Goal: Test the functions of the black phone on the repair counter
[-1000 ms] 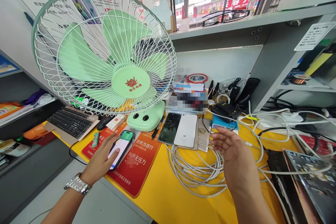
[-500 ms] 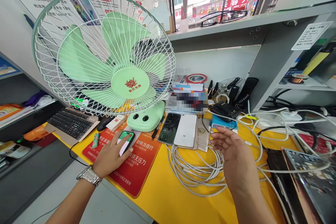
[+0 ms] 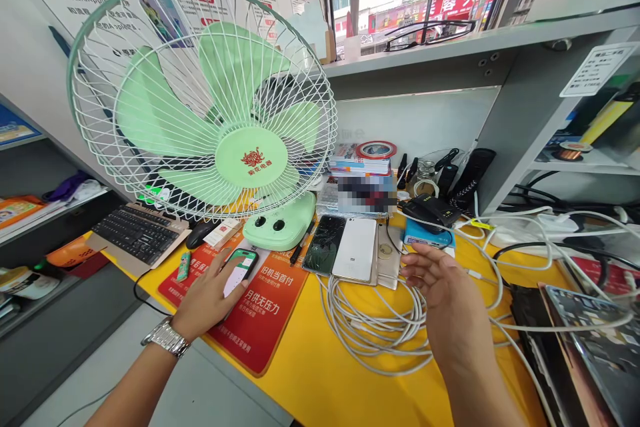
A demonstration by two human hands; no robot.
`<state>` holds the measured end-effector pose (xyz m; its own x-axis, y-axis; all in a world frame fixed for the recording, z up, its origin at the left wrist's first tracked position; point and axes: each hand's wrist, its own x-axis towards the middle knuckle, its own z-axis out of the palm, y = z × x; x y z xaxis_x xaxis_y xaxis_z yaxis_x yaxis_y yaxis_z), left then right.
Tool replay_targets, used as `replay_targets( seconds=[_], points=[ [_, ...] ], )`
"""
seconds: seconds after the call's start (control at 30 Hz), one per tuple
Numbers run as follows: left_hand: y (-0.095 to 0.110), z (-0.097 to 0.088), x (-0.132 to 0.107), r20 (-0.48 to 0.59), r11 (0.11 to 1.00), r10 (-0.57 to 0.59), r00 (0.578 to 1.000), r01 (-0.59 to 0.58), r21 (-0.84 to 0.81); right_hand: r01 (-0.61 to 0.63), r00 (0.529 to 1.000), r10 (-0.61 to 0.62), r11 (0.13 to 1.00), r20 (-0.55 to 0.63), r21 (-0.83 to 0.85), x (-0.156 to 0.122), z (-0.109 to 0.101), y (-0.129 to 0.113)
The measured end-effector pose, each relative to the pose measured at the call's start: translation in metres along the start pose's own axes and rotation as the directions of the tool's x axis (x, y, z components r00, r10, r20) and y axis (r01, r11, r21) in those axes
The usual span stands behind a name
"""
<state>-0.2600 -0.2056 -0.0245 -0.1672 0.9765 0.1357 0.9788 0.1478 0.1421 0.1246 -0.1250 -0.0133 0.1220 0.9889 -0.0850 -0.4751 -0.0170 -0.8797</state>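
Note:
My left hand (image 3: 209,299) is on a smartphone (image 3: 239,272) lying on the red mat, its thumb at the phone's right side and the other fingers at the left. The lit screen shows green at the top and white below; my hand covers part of the phone. My right hand (image 3: 453,303), palm turned inward and fingers loosely bent apart, holds nothing. It hovers beside a coiled white cable (image 3: 373,353). To its left lie a cracked dark phone (image 3: 324,247) and a white phone (image 3: 355,250) side by side.
A green fan (image 3: 253,157) stands behind the red mat (image 3: 265,340). Left are a keyboard (image 3: 135,233) and a mouse (image 3: 199,233). Boxes with a tape roll (image 3: 376,149) stand at the back. Loose cables and a dark stack (image 3: 530,320) occupy the right side.
On the phone, my left index finger has drawn back from the upper screen, leaving more of it visible. My right hand stays nearly still. The view has shifted very slightly.

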Motion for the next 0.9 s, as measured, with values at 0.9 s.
replay_targets(
  seconds=[0.9],
  points=[
    [0.018, -0.014, -0.016, 0.058, 0.938, -0.321, 0.945, 0.308, 0.161, 0.042, 0.999, -0.042, 0.999, 0.026, 0.008, -0.002, 0.0, -0.002]
  ],
)
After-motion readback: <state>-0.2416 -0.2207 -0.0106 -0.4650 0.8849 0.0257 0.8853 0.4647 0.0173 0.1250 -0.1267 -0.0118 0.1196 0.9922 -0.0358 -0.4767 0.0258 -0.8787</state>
